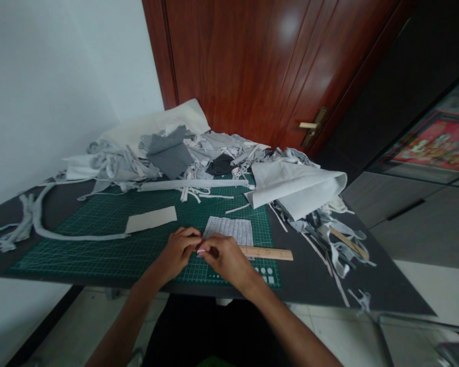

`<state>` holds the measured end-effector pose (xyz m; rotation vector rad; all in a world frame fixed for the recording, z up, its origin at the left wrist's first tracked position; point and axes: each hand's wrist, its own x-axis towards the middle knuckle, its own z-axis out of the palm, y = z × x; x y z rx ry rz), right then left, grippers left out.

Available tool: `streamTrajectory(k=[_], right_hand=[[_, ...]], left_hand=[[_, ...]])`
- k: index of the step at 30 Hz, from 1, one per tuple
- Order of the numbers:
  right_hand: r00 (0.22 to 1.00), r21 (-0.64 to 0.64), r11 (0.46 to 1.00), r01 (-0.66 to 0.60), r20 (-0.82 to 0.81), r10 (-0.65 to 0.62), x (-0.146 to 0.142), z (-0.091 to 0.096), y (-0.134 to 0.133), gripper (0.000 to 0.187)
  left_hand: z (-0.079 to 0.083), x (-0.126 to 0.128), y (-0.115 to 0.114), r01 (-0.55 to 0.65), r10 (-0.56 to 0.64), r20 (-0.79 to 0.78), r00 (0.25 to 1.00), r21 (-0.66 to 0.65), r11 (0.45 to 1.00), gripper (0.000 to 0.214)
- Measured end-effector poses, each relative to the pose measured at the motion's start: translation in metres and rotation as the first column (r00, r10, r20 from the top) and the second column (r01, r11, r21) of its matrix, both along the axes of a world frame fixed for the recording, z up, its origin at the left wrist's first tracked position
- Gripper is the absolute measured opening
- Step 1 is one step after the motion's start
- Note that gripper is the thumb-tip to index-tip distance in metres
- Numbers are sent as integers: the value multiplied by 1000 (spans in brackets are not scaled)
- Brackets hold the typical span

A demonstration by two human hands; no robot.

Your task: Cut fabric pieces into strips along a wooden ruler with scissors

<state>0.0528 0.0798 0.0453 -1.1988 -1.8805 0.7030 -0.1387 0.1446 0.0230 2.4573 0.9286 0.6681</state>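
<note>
My left hand (180, 248) and my right hand (224, 257) meet over the near edge of a green cutting mat (110, 234). Their fingers are pinched together on a small pale object (201, 251) that I cannot name. Just beyond the fingertips lies a grey piece of fabric marked with lines (229, 229). A wooden ruler (270, 253) lies flat on the mat, running right from under my right hand. A plain beige fabric rectangle (151, 219) rests on the mat to the left.
A heap of grey and white fabric scraps (183, 153) covers the back of the dark table (313, 275). Folded white cloth (298, 186) and loose strips (336, 244) lie at the right, with a second ruler (350, 243). A red-brown door (260, 66) stands behind.
</note>
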Motion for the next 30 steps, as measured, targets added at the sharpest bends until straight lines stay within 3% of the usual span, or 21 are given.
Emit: streamTrajectory(k=[11,21,30], right_hand=[[986,68,987,144,74,-149,-11,-17,1,11],[958,9,991,133,255,-131,-13,1,1,13],[960,-33,989,146,248,-134,0,2,-1,8]], left_hand=[[-6,0,-2,-82,83,17,996,-24,996,36],[-9,-2,2,-83,84,-66,994,10,996,31],[-2,0,-2,-57,60,-83,995,36,998,30]])
